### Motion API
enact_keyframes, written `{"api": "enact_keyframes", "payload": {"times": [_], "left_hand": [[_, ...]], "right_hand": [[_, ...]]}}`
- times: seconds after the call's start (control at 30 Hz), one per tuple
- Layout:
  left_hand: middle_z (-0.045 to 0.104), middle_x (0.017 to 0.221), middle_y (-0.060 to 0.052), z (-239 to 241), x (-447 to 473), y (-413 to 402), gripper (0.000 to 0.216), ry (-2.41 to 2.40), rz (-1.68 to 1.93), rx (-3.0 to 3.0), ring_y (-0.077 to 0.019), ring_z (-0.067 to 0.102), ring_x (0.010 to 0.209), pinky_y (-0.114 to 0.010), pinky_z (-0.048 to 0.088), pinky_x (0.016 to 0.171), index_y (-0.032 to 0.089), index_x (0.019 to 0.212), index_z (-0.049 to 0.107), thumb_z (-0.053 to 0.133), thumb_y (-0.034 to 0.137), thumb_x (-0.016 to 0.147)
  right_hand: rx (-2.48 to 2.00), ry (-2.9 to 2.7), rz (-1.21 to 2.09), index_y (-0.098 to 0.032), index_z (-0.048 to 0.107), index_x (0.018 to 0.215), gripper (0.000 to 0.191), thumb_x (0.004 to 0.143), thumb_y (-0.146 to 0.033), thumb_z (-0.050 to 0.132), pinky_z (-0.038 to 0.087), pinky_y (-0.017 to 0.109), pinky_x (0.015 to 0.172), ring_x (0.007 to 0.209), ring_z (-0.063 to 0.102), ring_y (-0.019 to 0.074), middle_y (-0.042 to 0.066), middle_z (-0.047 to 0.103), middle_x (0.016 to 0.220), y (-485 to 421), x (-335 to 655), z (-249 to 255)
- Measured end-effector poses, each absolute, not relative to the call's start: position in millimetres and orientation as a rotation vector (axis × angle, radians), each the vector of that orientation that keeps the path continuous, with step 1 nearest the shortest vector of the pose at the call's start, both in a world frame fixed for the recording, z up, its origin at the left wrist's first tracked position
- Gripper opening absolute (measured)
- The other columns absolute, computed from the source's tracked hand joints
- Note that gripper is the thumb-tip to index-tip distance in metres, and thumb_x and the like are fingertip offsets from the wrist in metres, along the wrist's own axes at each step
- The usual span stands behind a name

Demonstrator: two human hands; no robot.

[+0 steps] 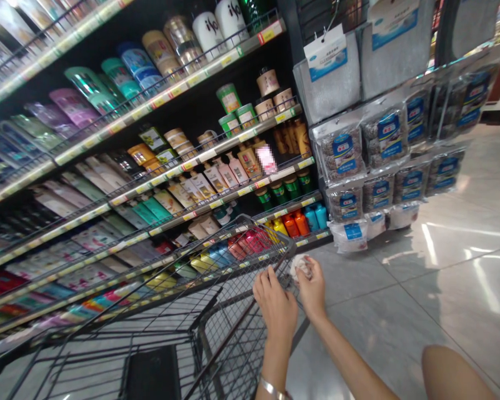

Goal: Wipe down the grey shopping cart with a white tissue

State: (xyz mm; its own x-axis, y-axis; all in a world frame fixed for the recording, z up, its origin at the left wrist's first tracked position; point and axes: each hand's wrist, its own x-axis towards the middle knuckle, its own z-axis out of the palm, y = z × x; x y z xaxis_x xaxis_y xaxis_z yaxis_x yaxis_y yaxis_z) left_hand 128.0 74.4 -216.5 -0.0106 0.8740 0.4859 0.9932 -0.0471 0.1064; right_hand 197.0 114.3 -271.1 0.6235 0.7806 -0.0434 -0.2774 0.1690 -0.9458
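Right hand: the right hand is closed around a white wad, which is pinched between thumb and fingers.
White wad: held just beyond the front corner of the cart; crumpled in form (cloth or paper, material not determined).
Left hand: the left hand is held just beside the right, fingers bent, at the side of the wire cart; whether the wire is gripped cannot be told. A silver band is worn at the wrist.
Cart: the wire cart is placed alongside the shelves; a black panel is seen at its near end.
Shelves: the shelves are stocked in rows with bottles and tubs; orange bottles and blue bottles are stood at the end of a low row.
Rack: scourer packs are hung in rows, with grey packs above.
Floor: the grey tiled floor is streaked by reflected light.
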Motion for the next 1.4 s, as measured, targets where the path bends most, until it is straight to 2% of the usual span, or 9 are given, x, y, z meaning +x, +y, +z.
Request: {"api": "enact_keyframes", "payload": {"times": [0.07, 0.13, 0.3, 0.5, 0.67, 0.8, 0.9, 1.17, 1.4], "left_hand": [[0.054, 0.109, -0.014, -216, 129, 77, 0.06, -1.99, -0.59, -2.04, -0.0268, 0.046, 0.107, -0.045, 0.034, 0.097, 0.006, 0.129, 0.042, 0.046, 0.007, 0.07], [0.055, 0.107, -0.014, -216, 129, 77, 0.06, -2.005, -0.569, -2.05, -0.0253, 0.048, 0.101, -0.044, 0.034, 0.094, 0.006, 0.13, 0.042, 0.045, 0.007, 0.069], [0.054, 0.107, -0.013, -218, 128, 75, 0.064, -1.974, -0.573, -2.063, -0.0244, 0.047, 0.097, -0.043, 0.032, 0.093, 0.007, 0.129, 0.042, 0.047, 0.006, 0.065], [0.053, 0.102, -0.012, -216, 131, 73, 0.062, -2.024, -0.598, -2.064, -0.0255, 0.046, 0.099, -0.043, 0.031, 0.093, 0.007, 0.127, 0.043, 0.048, 0.008, 0.065], [0.053, 0.102, -0.012, -212, 132, 71, 0.063, -2.05, -0.627, -2.071, -0.0254, 0.046, 0.1, -0.044, 0.03, 0.095, 0.008, 0.126, 0.044, 0.048, 0.008, 0.063], [0.052, 0.101, -0.012, -211, 133, 70, 0.065, -2.048, -0.603, -2.062, -0.0256, 0.045, 0.099, -0.043, 0.03, 0.095, 0.005, 0.125, 0.044, 0.049, 0.009, 0.061], [0.052, 0.101, -0.012, -211, 133, 69, 0.066, -2.023, -0.581, -2.06, -0.0251, 0.045, 0.098, -0.043, 0.03, 0.094, 0.005, 0.127, 0.043, 0.049, 0.009, 0.061], [0.053, 0.099, -0.012, -212, 132, 68, 0.062, -1.973, -0.569, -2.067, -0.0257, 0.046, 0.096, -0.044, 0.031, 0.092, 0.005, 0.126, 0.044, 0.048, 0.011, 0.064], [0.052, 0.104, -0.013, -216, 130, 67, 0.069, -1.993, -0.569, -2.109, -0.0261, 0.046, 0.098, -0.045, 0.029, 0.095, 0.006, 0.13, 0.04, 0.05, 0.012, 0.062]], "right_hand": [[-1.142, -0.632, 0.671, -0.018, 0.063, 0.098, 0.029, 0.072, -0.027, 0.052, 0.05, 0.034, 0.078, 0.091, 0.061, 0.0211, 0.009, 0.065, 0.1, 119, 197, -265], [-1.104, -0.744, 0.577, -0.018, 0.066, 0.09, 0.023, 0.074, -0.021, 0.048, 0.049, 0.034, 0.082, 0.09, 0.06, 0.0201, 0.009, 0.064, 0.095, 124, 195, -259], [-1.073, -0.913, 0.447, -0.02, 0.065, 0.084, 0.024, 0.07, -0.013, 0.047, 0.047, 0.031, 0.08, 0.089, 0.058, 0.0187, 0.006, 0.06, 0.092, 128, 192, -259], [-1.097, -1.003, 0.466, -0.021, 0.056, 0.07, 0.016, 0.066, -0.01, 0.045, 0.046, 0.028, 0.072, 0.079, 0.055, 0.0172, 0.004, 0.056, 0.083, 128, 190, -278], [-1.11, -1.044, 0.462, -0.02, 0.059, 0.069, 0.016, 0.064, -0.011, 0.047, 0.046, 0.031, 0.075, 0.082, 0.055, 0.0187, 0.005, 0.055, 0.085, 127, 189, -290], [-1.144, -1.038, 0.613, -0.02, 0.06, 0.066, 0.015, 0.064, -0.012, 0.048, 0.047, 0.031, 0.069, 0.075, 0.056, 0.0192, 0.004, 0.056, 0.078, 118, 188, -308], [-1.164, -0.973, 0.683, -0.019, 0.065, 0.071, 0.018, 0.064, -0.014, 0.049, 0.048, 0.033, 0.071, 0.076, 0.058, 0.0211, 0.005, 0.059, 0.079, 113, 186, -316], [-1.156, -0.902, 0.644, -0.019, 0.067, 0.075, 0.019, 0.064, -0.017, 0.052, 0.049, 0.033, 0.074, 0.08, 0.058, 0.0204, 0.006, 0.06, 0.081, 119, 188, -299], [-1.203, -0.829, 0.506, -0.019, 0.066, 0.079, 0.019, 0.068, -0.016, 0.051, 0.049, 0.035, 0.079, 0.083, 0.058, 0.0204, 0.006, 0.06, 0.085, 109, 197, -283]]}}
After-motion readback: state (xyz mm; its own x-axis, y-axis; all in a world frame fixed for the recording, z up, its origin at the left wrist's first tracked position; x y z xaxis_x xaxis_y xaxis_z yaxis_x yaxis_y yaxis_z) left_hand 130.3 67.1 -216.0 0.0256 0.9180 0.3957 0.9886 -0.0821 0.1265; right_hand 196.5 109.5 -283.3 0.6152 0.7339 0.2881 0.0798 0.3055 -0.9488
